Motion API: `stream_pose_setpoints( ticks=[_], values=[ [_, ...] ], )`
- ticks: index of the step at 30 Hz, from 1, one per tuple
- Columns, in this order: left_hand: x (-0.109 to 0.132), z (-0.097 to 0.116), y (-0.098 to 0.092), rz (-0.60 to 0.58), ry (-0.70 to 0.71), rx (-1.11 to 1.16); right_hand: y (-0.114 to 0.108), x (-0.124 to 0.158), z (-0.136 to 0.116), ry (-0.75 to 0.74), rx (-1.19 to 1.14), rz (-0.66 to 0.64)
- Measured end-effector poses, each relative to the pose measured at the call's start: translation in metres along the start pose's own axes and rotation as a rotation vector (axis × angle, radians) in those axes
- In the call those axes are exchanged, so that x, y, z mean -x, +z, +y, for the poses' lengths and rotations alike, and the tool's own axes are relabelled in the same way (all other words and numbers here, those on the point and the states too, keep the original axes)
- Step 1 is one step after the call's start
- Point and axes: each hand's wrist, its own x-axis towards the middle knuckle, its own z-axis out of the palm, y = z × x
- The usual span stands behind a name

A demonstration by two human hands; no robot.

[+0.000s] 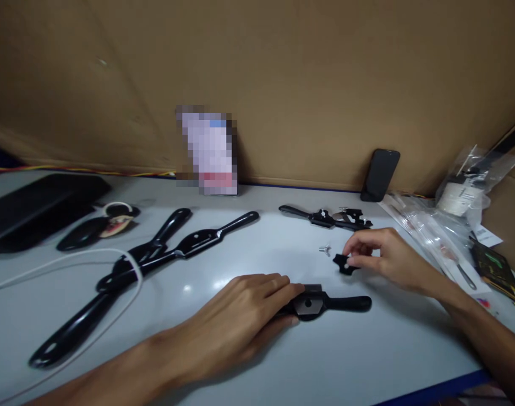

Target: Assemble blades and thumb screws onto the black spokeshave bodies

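At left, two glossy black two-handled metal tools overlap on the pale grey table. The left hand has its grip closed over a similar black tool with a flat grey metal blade. Beyond lies a silver winged screw; the right hand pinches a small black notched plate. Handling that loose plate seems the current step; the next move calls for steady holding and careful alignment.

A black phone leans against brown cardboard — white cable at left.
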Motion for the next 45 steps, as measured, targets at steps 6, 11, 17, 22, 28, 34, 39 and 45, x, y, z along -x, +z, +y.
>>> stream_pose_setpoints(
  ticks=[6,11,17,22,28,34,39,45],
  values=[
    [0.001,-0.002,0.000,0.007,-0.035,0.082,0.057,0.005,-0.018,-0.040,-0.249,-0.026],
    [0.003,0.000,-0.002,-0.015,-0.089,0.139,0.074,0.003,-0.013,-0.153,-0.031,0.064],
    [0.004,-0.002,0.000,-0.024,-0.058,0.091,0.079,0.006,-0.011,-0.171,0.008,0.061],
    [0.004,-0.002,0.001,0.010,-0.048,0.019,0.061,-0.001,-0.006,-0.208,-0.118,0.195],
    [0.005,0.000,0.001,-0.021,-0.150,0.003,0.039,-0.021,0.020,-0.074,0.147,0.293],
    [0.002,0.002,0.002,-0.020,-0.184,0.066,0.051,-0.023,0.027,-0.100,0.225,0.233],
    [0.001,0.002,0.001,0.002,-0.175,0.115,0.048,-0.018,0.016,-0.120,0.094,0.213],
    [0.002,0.003,0.002,-0.004,-0.181,0.096,0.050,0.000,-0.004,-0.149,-0.173,0.133]
  ],
)
